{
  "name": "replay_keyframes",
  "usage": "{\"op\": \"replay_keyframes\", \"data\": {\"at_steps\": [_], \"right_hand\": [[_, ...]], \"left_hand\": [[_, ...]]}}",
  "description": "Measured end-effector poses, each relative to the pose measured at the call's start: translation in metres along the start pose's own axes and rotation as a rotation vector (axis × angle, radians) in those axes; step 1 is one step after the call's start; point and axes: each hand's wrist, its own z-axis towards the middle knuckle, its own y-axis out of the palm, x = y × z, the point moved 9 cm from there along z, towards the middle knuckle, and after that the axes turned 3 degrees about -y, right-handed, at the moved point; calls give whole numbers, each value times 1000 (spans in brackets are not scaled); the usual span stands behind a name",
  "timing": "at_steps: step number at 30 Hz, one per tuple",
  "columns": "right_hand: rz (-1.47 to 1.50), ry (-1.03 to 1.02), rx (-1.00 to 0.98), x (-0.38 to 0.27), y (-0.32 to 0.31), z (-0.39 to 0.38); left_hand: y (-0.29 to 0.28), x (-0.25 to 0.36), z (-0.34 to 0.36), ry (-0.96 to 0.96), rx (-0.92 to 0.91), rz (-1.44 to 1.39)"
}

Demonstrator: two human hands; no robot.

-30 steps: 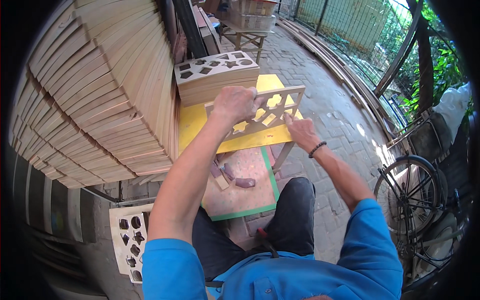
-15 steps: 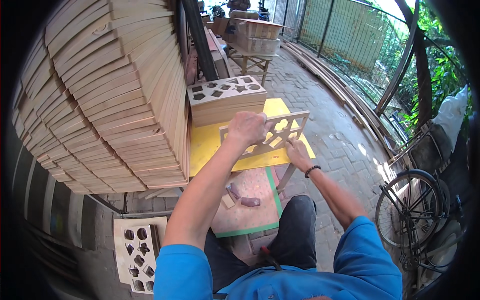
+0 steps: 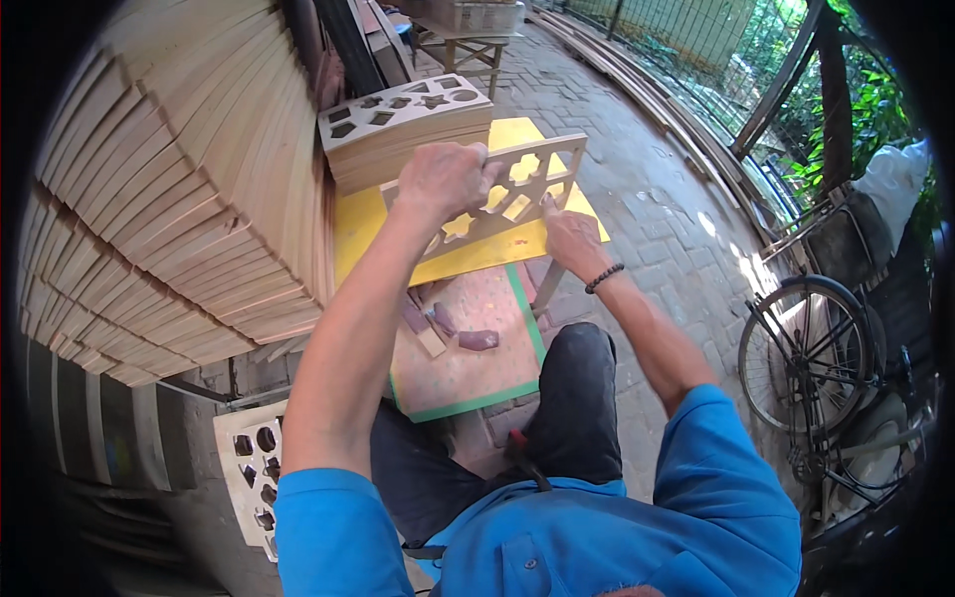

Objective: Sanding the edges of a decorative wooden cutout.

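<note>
A thin wooden board [image 3: 487, 227] with shaped cutouts stands on its long edge, slightly tilted, on a yellow panel [image 3: 368, 224]. My left hand [image 3: 443, 184] is closed over its top edge, left of the middle. At the board's right part my right hand [image 3: 575, 239], with a dark beaded bracelet above it, has its fingers drawn together against a cutout. Whether those fingers pinch a small thing is hidden. Just behind lies a stack of similar boards [image 3: 413, 139], the top one showing its cutouts.
Tall stacks of wooden pieces [image 3: 199, 199] rise close on my left. Below the panel, a green-edged mat [image 3: 448, 388] bears purple pieces [image 3: 478, 340] and a small wood block [image 3: 431, 344]. More cutout boards [image 3: 239, 468] lie lower left. A bicycle [image 3: 811, 373] stands at the right.
The whole view has tilted downward, so the scene sits higher and a little to the left. Both hands keep their places on the board, which remains on edge.
</note>
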Motion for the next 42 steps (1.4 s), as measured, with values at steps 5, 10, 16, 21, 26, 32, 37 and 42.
{"op": "replay_keyframes", "data": {"at_steps": [5,10,16,21,26,32,37,42], "right_hand": [[-489,-269,5,28,-11,2],[-509,-336,63,28,-29,5],[120,130,40,26,17,2],[1740,517,66,22,5,-16],[850,206,320,4,-18,-35],[136,9,206,-33,-11,-14],[1695,535,-37,-43,21,-1],[1878,554,291,-20,35,8]], "left_hand": [[3,7,3,65,59,-43],[3,2,1,61,53,-30],[6,12,7,58,48,-59],[6,0,3,34,48,-46],[4,9,3,54,49,-24],[3,12,1,63,48,-23],[5,4,1,36,58,-6],[2,8,-2,72,86,-21]]}}
